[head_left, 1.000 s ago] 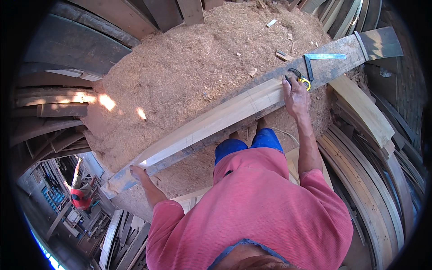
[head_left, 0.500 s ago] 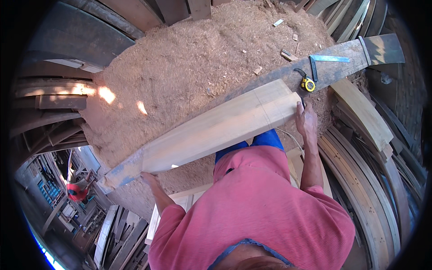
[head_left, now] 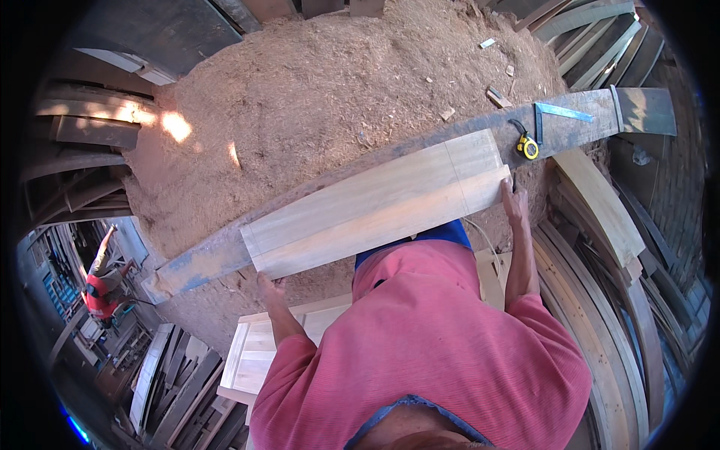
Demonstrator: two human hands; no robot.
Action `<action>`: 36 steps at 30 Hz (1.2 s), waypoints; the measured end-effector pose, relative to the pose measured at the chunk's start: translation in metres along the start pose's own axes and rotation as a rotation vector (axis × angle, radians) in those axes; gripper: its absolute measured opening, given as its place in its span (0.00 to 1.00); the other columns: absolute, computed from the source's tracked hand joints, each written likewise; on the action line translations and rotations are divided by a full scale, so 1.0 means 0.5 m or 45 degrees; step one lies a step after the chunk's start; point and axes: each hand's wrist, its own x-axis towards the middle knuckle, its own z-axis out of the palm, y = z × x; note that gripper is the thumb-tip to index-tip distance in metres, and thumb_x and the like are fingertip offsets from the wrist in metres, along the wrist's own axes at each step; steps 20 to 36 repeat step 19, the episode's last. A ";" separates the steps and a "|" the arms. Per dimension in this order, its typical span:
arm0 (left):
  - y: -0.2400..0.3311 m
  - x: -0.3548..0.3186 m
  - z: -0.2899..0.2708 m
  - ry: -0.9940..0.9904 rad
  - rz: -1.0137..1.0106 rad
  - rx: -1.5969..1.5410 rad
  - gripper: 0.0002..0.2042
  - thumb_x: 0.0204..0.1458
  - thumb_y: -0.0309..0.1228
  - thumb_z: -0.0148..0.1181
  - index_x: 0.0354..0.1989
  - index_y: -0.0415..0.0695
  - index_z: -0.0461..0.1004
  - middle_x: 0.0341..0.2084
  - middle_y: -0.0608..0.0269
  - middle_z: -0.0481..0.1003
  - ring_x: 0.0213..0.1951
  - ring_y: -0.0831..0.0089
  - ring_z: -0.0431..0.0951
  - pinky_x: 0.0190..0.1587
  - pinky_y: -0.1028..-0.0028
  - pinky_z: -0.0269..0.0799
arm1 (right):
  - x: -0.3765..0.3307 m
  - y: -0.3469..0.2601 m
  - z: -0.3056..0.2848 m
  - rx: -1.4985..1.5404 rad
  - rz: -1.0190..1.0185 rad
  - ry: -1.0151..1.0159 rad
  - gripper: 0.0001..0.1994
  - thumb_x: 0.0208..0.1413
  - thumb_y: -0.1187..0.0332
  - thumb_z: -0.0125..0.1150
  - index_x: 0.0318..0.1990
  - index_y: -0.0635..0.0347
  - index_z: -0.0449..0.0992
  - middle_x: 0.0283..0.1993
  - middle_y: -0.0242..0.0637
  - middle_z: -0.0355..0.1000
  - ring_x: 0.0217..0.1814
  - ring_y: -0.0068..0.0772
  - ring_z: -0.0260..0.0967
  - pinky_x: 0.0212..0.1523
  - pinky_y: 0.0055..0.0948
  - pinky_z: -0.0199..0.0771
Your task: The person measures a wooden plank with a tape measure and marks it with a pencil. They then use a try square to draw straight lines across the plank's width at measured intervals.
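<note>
Since the earlier frame, wide pale planed wooden board (head_left: 375,206) has tipped flatter, broad face up, lying along long weathered grey beam (head_left: 570,127). Left hand (head_left: 268,285) grips board's near-left lower edge, fingers curled under it; right hand (head_left: 514,201) clasps its right end, fingers wrapped over the edge. Yellow round tape measure (head_left: 528,146) and blue metal try square (head_left: 559,114) rest on the beam, just right of the board. Coarse tan sawdust heap (head_left: 322,90) beyond. Curved stacked planks (head_left: 600,202) right. Far left, person in red shirt (head_left: 97,289).
</note>
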 end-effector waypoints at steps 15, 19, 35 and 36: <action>-0.012 0.003 0.033 -0.168 0.346 0.724 0.32 0.70 0.47 0.63 0.76 0.47 0.63 0.71 0.45 0.71 0.71 0.51 0.72 0.66 0.44 0.72 | 0.049 -0.137 0.031 -0.640 0.009 -0.024 0.31 0.66 0.44 0.63 0.57 0.68 0.79 0.57 0.67 0.81 0.63 0.70 0.78 0.64 0.59 0.77; -0.028 0.037 0.070 0.146 0.423 1.215 0.40 0.63 0.50 0.72 0.79 0.49 0.63 0.75 0.47 0.70 0.73 0.55 0.71 0.74 0.43 0.62 | 0.052 -0.130 0.030 -0.622 0.048 -0.055 0.32 0.65 0.44 0.64 0.61 0.68 0.78 0.59 0.65 0.81 0.65 0.68 0.78 0.64 0.58 0.77; -0.028 0.037 0.070 0.146 0.423 1.215 0.40 0.63 0.50 0.72 0.79 0.49 0.63 0.75 0.47 0.70 0.73 0.55 0.71 0.74 0.43 0.62 | 0.052 -0.130 0.030 -0.622 0.048 -0.055 0.32 0.65 0.44 0.64 0.61 0.68 0.78 0.59 0.65 0.81 0.65 0.68 0.78 0.64 0.58 0.77; -0.028 0.037 0.070 0.146 0.423 1.215 0.40 0.63 0.50 0.72 0.79 0.49 0.63 0.75 0.47 0.70 0.73 0.55 0.71 0.74 0.43 0.62 | 0.052 -0.130 0.030 -0.622 0.048 -0.055 0.32 0.65 0.44 0.64 0.61 0.68 0.78 0.59 0.65 0.81 0.65 0.68 0.78 0.64 0.58 0.77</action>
